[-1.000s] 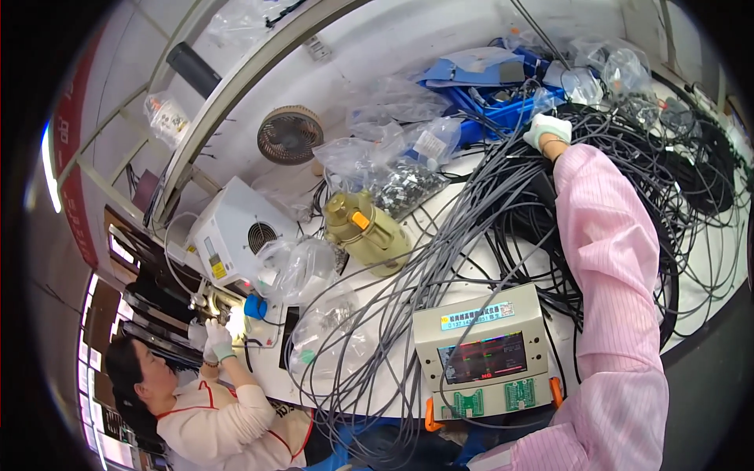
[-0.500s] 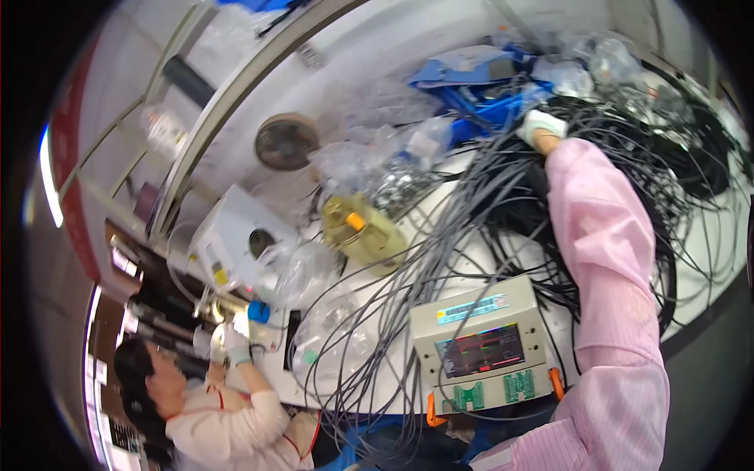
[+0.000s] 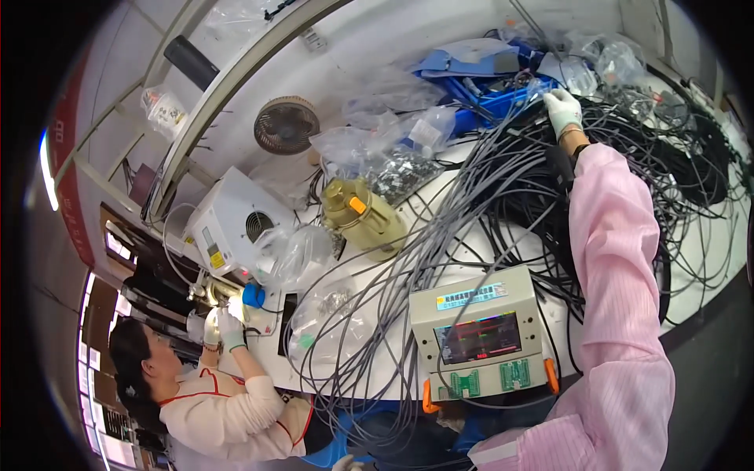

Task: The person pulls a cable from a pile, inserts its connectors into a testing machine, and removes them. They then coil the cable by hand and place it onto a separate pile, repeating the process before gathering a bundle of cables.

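Observation:
My right hand (image 3: 564,110), in a white glove with a pink sleeve, reaches far across the white bench. Its fingers are closed over the ends of a bundle of grey cables (image 3: 471,204) at the edge of a blue bin (image 3: 503,98). The cables fan back toward me over a grey tester box (image 3: 479,334) with a lit screen and orange corner grips. A scrap of white glove at the bottom edge may be my left hand (image 3: 344,463); its fingers are hidden.
Black cable coils (image 3: 691,165) cover the right of the bench. A gold canister (image 3: 363,220), clear bags of parts (image 3: 393,149), a small fan (image 3: 286,124) and a white machine (image 3: 232,224) stand at left. A co-worker's gloved hands (image 3: 224,330) work at that machine.
My right hand has reached farther away along the cables toward the blue bin. The view has shifted slightly. The co-worker stays at the white machine.

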{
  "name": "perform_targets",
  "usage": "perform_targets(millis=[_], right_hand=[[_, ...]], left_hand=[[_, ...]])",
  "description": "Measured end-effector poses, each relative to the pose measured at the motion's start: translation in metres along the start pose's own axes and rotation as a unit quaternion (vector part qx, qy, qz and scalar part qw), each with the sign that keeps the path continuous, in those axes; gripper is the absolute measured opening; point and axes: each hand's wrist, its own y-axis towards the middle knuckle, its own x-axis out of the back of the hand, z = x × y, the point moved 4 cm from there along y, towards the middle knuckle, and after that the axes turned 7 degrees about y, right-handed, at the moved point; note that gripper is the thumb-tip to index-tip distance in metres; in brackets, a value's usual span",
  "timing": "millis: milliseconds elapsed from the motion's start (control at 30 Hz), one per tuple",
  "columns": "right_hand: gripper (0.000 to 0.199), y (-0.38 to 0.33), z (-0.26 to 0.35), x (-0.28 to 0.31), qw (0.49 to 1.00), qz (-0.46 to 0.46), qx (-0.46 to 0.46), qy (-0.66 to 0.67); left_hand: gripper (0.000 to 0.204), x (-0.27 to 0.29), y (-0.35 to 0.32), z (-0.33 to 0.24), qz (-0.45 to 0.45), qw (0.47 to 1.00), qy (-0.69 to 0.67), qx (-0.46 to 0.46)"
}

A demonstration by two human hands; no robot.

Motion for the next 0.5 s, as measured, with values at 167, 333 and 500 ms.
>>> perform_targets(millis=[167,333,500], right_hand=[[0.027,0.014,0.086,0.063,0.991,0.035,0.072,0.106],[0.029,-0.058,0.218,0.051,0.947,0.282,0.15,-0.018],[0.013,-0.098,0.268,0.068,0.922,0.235,0.307,0.038]], left_hand=[[0.022,-0.012,0.006,0.005,-0.003,0.997,-0.079,0.008],[0.033,-0.009,0.012,0.029,0.048,0.993,-0.108,-0.015],[0.033,0.007,0.03,-0.019,0.102,0.967,-0.171,-0.161]])
